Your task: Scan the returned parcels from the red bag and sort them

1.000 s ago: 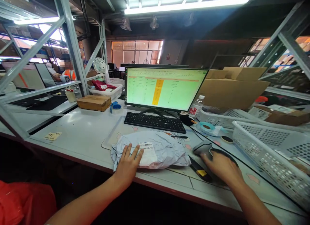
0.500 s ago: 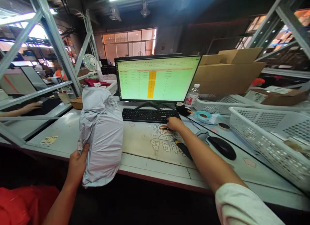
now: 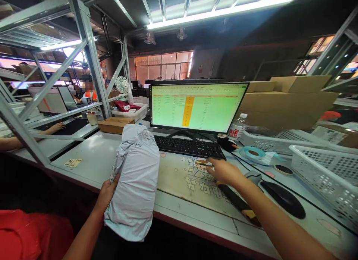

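Note:
My left hand grips the left edge of a stuffed, wrinkled grey plastic mailer bag, which stands tilted against the desk's front edge. My right hand hovers over the printed desk mat, just in front of the black keyboard. Its fingers are loosely bent and hold nothing that I can see. Behind the keyboard, a monitor shows a green spreadsheet with an orange column. Under my right wrist lies a long black tool with yellow ends.
On the right lie a grey-and-black handheld scanner, tape rolls and white plastic baskets. A bottle and cardboard boxes stand behind. To the left are a small carton, a metal frame and another person's hand.
My right hand has come off the keyboard towards me, over the mat. My left hand still holds the mailer bag. The view has shifted, so the desk sits lower and further right.

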A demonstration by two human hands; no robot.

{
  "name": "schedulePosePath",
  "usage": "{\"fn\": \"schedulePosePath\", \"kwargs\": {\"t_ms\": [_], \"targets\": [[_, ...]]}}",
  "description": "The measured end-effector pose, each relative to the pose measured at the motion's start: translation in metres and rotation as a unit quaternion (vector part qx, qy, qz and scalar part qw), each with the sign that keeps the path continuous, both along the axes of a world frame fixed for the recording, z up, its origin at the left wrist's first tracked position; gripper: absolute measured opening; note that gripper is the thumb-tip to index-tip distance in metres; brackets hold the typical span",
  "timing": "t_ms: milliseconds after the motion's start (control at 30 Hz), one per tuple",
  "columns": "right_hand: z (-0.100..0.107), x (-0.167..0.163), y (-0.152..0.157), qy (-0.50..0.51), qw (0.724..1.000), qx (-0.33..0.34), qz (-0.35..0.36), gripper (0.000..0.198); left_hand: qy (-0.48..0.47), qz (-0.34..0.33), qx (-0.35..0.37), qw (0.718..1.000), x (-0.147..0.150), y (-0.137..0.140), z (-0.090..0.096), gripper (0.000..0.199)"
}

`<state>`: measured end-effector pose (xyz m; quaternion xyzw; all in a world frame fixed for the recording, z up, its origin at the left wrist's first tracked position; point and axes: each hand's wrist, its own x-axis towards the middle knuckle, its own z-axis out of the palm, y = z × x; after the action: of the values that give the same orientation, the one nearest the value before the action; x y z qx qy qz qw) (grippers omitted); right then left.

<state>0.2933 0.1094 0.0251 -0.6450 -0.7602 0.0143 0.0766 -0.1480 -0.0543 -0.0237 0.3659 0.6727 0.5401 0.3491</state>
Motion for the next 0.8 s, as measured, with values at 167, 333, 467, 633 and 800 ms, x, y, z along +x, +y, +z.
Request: {"fn": "schedulePosePath", "kwargs": {"t_ms": [167,333,467,633,800], "targets": [[-0.056,0.048,-0.093,-0.037,0.996,-0.004,-0.077,0.054,-0.013,-0.046,0.013,0.999,0.018,0.029,-0.015,0.069],[-0.058,0.048,-0.113,0.114,0.987,0.070,-0.087,0.061,-0.023,-0.080,0.087,0.993,0.070,0.043,-0.031,0.068],[0.001,-0.030,-0.108,0.341,0.938,0.022,0.057,0.073,0.004,-0.067,0.119,0.991,0.103,0.035,-0.035,0.070],[0.034,-0.133,-0.097,0.397,0.896,0.050,0.192,0.059,0.065,-0.015,0.131,0.989,0.110,0.023,-0.038,0.075],[-0.008,-0.113,-0.131,0.373,0.907,-0.008,0.196,0.057,0.091,0.041,0.115,0.988,0.102,0.024,-0.044,0.079]]}}
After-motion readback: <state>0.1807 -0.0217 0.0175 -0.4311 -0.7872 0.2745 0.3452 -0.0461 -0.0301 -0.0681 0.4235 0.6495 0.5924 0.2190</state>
